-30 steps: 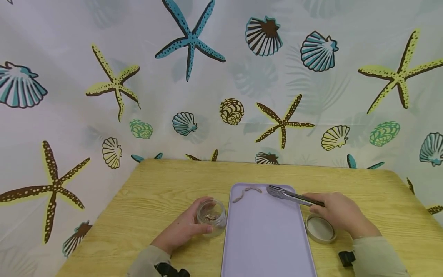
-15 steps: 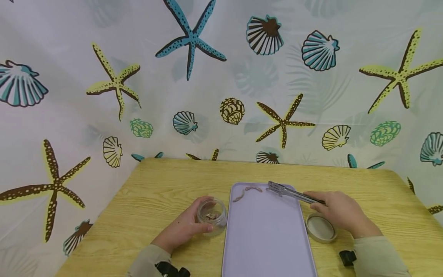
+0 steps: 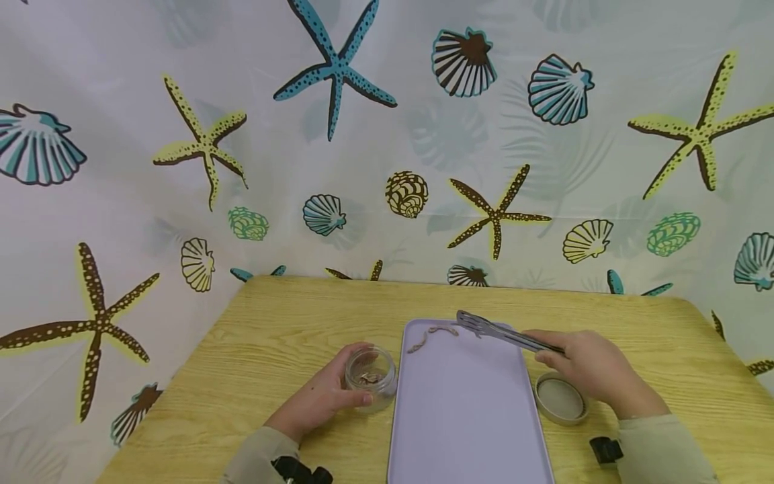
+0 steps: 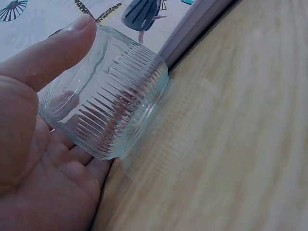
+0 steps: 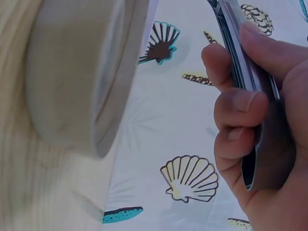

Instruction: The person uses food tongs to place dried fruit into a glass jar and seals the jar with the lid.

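Note:
My left hand (image 3: 326,393) grips a clear ribbed glass jar (image 4: 115,91), thumb on one side and fingers round the other. The jar stands lidless on the table, left of the tray, with small brown dried-looking pieces (image 3: 370,378) inside. My right hand (image 3: 595,370) holds metal tongs (image 3: 492,331), their head above the far end of the lilac tray (image 3: 468,417). A thin pinkish strip (image 4: 141,36) shows at the tongs' tips in the left wrist view, apparently pinched there. Two thin brownish curved strips (image 3: 417,344) lie in the tray's far left corner.
A round beige lid (image 3: 561,399) lies on the wood-grain table (image 3: 290,316), right of the tray and just below my right hand. A curtain (image 3: 363,148) printed with starfish and shells hangs behind and at both sides.
The tongs have lifted from the tray's far right part and swung left toward the two strips, with a strip at their tips. My left hand and the jar stay in place.

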Available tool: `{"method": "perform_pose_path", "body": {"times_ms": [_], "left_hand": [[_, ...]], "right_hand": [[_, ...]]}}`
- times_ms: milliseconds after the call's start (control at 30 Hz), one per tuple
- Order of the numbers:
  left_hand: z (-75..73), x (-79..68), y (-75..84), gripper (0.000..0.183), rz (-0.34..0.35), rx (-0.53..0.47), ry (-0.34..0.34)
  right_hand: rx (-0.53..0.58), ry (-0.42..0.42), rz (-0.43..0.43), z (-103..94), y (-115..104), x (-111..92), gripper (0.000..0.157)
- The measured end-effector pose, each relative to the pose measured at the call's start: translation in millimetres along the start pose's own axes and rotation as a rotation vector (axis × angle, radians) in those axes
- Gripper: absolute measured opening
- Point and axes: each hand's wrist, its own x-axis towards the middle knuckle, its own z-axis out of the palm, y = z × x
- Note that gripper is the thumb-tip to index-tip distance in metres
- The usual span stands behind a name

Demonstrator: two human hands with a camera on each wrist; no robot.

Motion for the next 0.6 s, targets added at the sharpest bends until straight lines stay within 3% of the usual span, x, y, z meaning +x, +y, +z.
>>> {"method": "perform_pose_path", "body": {"times_ms": [600], "left_hand": [[-0.4, -0.3, -0.7, 0.081, -0.008, 0.004, 0.004]], "right_hand": [[-0.049, 0.107, -0.172, -0.8, -49, -3, 0.04]]}}
